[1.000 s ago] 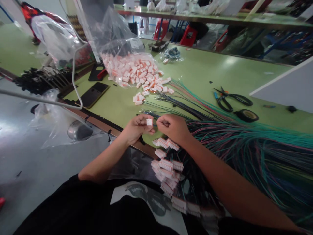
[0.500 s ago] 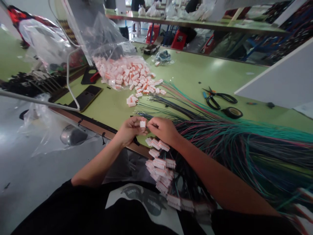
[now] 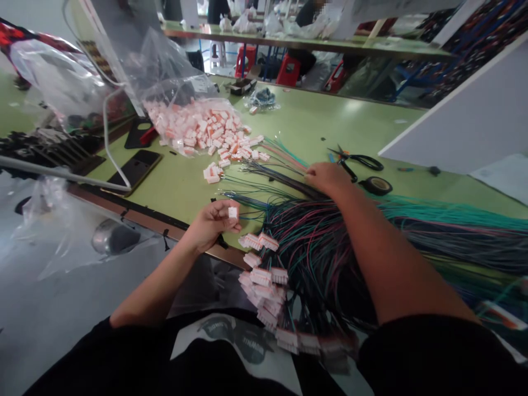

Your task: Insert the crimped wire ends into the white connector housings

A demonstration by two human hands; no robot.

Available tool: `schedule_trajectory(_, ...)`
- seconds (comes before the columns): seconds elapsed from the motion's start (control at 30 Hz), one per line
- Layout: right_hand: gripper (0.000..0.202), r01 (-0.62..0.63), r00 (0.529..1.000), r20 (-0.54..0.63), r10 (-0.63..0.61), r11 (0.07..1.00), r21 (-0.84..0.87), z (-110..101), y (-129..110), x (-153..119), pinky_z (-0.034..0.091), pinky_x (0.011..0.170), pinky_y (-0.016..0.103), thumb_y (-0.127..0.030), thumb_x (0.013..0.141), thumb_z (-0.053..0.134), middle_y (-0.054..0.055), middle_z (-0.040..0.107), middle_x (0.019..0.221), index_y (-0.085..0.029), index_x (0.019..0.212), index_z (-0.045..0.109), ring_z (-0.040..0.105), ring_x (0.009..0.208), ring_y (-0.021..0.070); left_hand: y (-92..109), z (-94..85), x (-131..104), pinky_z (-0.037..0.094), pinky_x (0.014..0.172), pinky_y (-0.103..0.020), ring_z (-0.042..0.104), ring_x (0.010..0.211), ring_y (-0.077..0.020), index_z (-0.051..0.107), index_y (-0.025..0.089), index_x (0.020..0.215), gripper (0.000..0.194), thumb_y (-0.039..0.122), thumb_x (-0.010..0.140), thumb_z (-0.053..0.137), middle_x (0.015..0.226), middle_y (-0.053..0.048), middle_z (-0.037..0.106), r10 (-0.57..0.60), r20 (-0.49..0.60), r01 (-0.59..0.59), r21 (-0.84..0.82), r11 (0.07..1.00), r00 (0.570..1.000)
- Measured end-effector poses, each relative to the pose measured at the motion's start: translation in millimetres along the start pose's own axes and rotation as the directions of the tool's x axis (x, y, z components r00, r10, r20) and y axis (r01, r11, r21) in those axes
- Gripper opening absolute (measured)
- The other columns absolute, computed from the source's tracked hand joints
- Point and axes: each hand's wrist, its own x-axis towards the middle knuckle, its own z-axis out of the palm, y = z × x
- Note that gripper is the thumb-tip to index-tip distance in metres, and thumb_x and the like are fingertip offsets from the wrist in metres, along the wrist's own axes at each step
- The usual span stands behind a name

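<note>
Near the table's front edge my left hand (image 3: 215,223) pinches a small white and orange connector (image 3: 233,212), from which thin wires run to the right. My right hand (image 3: 328,177) is farther back, its fingers pressed together at the end of the red and green wires (image 3: 289,155). Dark wires (image 3: 284,179) lie between the two hands. Wired connectors (image 3: 264,278) hang in a cluster over the front edge. Behind my left hand is a heap of loose connectors (image 3: 218,129), partly inside a clear bag.
Black-handled scissors (image 3: 363,160) and a roll of black tape (image 3: 375,186) lie right of my right hand. A phone (image 3: 138,169) and a bent metal frame (image 3: 108,137) are at the left. A white panel (image 3: 462,121) rises at the right.
My right hand has left the connector and moved right and back to the red and green wires. My left hand still holds the connector. The whole view has shifted slightly.
</note>
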Motion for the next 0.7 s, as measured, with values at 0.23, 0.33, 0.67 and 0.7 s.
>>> schedule_trajectory(0.23, 0.033, -0.143, 0.988, 0.051, 0.143, 0.99, -0.004, 0.4, -1.3, -5.8, 0.037, 0.068, 0.031, -0.019, 0.081, 0.041, 0.017, 0.066, 0.105, -0.013, 0.102, 0.066, 0.059, 0.094, 0.0257, -1.0, -2.9, 0.5, 0.052, 0.054, -0.017, 0.063, 0.053, -0.0087, 0.062, 0.015, 0.085, 0.033, 0.012, 0.056, 0.079, 0.062, 0.004, 0.064, 0.006, 0.015, -0.006, 0.024, 1.0, 1.0)
schedule_trajectory(0.33, 0.034, -0.293, 0.955, -0.005, 0.296, 0.949, 0.115, -11.9, 2.9, -8.5, 0.035, 0.065, 0.031, -0.02, 0.08, 0.041, 0.019, 0.065, 0.106, -0.012, 0.104, 0.065, 0.058, 0.09, 0.0255, -1.5, -4.1, 1.5, 0.051, 0.054, -0.018, 0.064, 0.054, -0.0088, 0.061, 0.015, 0.086, 0.033, 0.011, 0.058, 0.078, 0.062, 0.004, 0.064, 0.002, 0.022, -0.003, 0.014, 1.0, 1.0)
schedule_trajectory(0.67, 0.036, -0.322, 0.94, -0.031, 0.339, 0.915, 0.244, -14.3, 7.9, -14.8, 0.035, 0.062, 0.029, -0.033, 0.077, 0.044, 0.012, 0.068, 0.098, -0.02, 0.1, 0.068, 0.056, 0.082, 0.0218, -3.9, -5.9, 3.2, 0.051, 0.057, -0.019, 0.063, 0.055, -0.0087, 0.059, 0.015, 0.085, 0.028, 0.008, 0.061, 0.072, 0.062, 0.004, 0.062, 0.032, 0.011, -0.032, 0.034, 0.999, 0.999)
schedule_trajectory(0.7, 0.036, -0.342, 0.93, -0.052, 0.365, 0.906, 0.25, -14.0, 9.6, -15.0, 0.035, 0.061, 0.029, -0.034, 0.076, 0.044, 0.011, 0.068, 0.097, -0.02, 0.099, 0.068, 0.056, 0.08, 0.0216, -3.8, -5.9, 3.2, 0.051, 0.057, -0.02, 0.063, 0.055, -0.0088, 0.059, 0.015, 0.084, 0.028, 0.008, 0.061, 0.073, 0.062, 0.004, 0.062, 0.029, 0.011, -0.03, 0.034, 0.999, 1.0)
